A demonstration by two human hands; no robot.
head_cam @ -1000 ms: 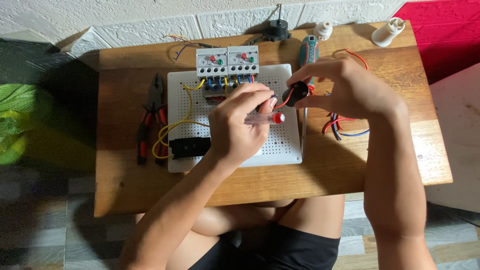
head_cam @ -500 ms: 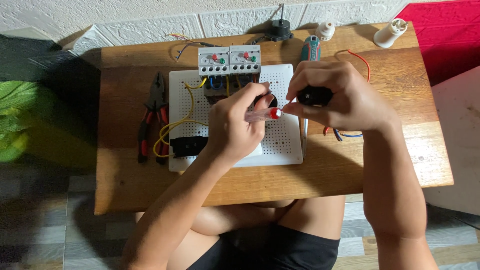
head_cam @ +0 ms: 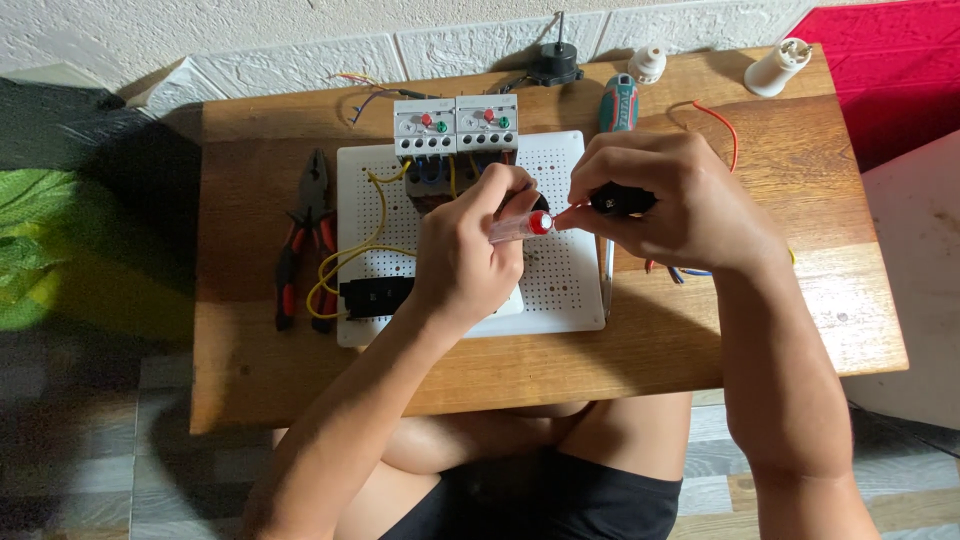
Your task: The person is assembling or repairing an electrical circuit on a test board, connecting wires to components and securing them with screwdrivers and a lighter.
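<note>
The left hand (head_cam: 465,262) has its grip closed around a small clear plastic indicator lamp with a red cap (head_cam: 522,226), held above the white perforated mounting board (head_cam: 570,290) near its middle. The right hand (head_cam: 670,205) has its grip closed on a small black part (head_cam: 622,201), its fingertips meeting the red cap just beside the left thumb.

Both pieces are small and pinched only at the fingertips, so either could slip and drop onto the board or roll off the wooden tabletop (head_cam: 700,340); a twist off-axis would likely jam the 2 parts rather than seat them. The left forearm hangs over the yellow wires (head_cam: 345,255) and the black rectangular block (head_cam: 375,296), and a drop of the wrist could snag a loop and pull a wire loose. The green-handled screwdriver (head_cam: 617,103) lies close behind the right hand and could be knocked.

At the board's far edge stand 2 grey relay modules (head_cam: 457,125), each with a pale label strip on top and 1 red and 1 green round button. The red-and-black pliers (head_cam: 300,235) lie left of the board. No packages or signs show.
</note>
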